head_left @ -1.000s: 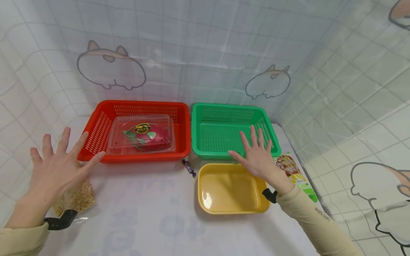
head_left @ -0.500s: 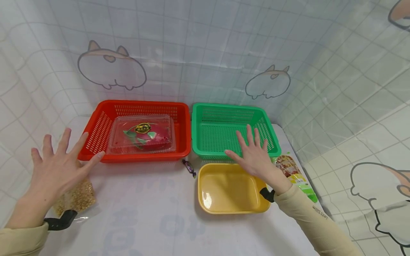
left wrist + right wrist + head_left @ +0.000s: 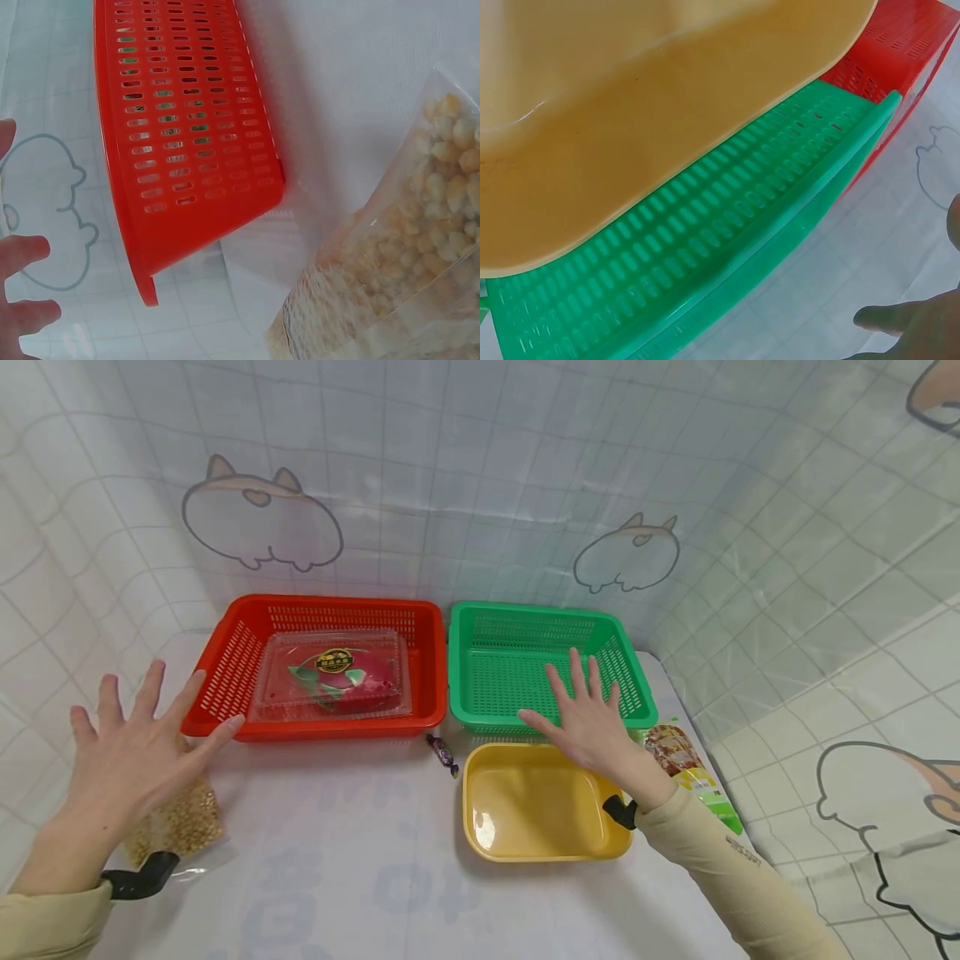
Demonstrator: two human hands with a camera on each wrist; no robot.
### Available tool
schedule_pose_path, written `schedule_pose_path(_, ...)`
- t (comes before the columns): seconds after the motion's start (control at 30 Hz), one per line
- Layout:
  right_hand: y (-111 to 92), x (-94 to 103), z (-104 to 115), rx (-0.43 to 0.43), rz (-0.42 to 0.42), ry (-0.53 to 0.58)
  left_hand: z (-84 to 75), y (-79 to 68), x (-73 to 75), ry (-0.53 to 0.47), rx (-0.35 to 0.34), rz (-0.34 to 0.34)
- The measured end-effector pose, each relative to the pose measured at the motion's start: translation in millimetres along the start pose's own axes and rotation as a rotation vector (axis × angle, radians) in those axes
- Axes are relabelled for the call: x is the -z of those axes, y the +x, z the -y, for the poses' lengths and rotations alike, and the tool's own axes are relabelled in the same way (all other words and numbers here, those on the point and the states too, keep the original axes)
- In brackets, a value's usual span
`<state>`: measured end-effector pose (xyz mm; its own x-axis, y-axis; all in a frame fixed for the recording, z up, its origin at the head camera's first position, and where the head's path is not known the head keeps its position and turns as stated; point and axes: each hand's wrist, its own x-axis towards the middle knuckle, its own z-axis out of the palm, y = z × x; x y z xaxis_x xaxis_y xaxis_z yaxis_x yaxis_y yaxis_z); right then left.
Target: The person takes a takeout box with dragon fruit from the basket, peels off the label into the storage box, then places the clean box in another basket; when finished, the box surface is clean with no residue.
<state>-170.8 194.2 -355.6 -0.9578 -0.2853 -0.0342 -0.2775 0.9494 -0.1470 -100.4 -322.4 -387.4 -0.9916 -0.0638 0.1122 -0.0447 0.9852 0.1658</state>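
Note:
My left hand (image 3: 135,760) is spread, palm down, over a clear bag of corn kernels (image 3: 191,827), left of the red basket (image 3: 337,727). The bag shows large in the left wrist view, its kernels (image 3: 450,202) pale yellow. My right hand (image 3: 596,727), fingers also spread, hovers over the back of the yellow basin (image 3: 540,810) and overlaps the front of the green basket (image 3: 510,681) in the head view. Neither hand holds anything. Inside the red basket lies a clear clamshell box (image 3: 281,693) with something pink and green under a dark label.
A purple wrapped candy (image 3: 442,753) lies between the red basket and the basin. On the right, partly behind my right arm, is a packaged snack bag (image 3: 693,772) in brown, yellow and green. Patterned sheeting (image 3: 465,485) rises behind the baskets and along both sides.
My right hand has drifted slightly left over the basin and green basket. My left hand and the objects have stayed in place.

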Motion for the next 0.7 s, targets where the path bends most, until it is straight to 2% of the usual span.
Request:
schedule_pose_path(0.33,4.9,2.6,14.7,0.025,-0.012,0.058,-1.9,0.7,-0.4,0.000,0.005,0.009)
schedule_pose_path(0.5,10.7,4.7,24.3,0.048,0.008,0.139,-4.3,2.5,0.1,-0.132,-0.023,0.030)
schedule_pose_path(0.6,15.8,6.6,31.2,0.062,0.025,0.180,-5.2,6.3,1.4,-0.208,-0.032,0.069)
schedule_pose_path(0.7,21.3,8.0,39.4,0.079,0.031,0.208,-6.8,10.6,2.9,-0.244,-0.026,0.118)
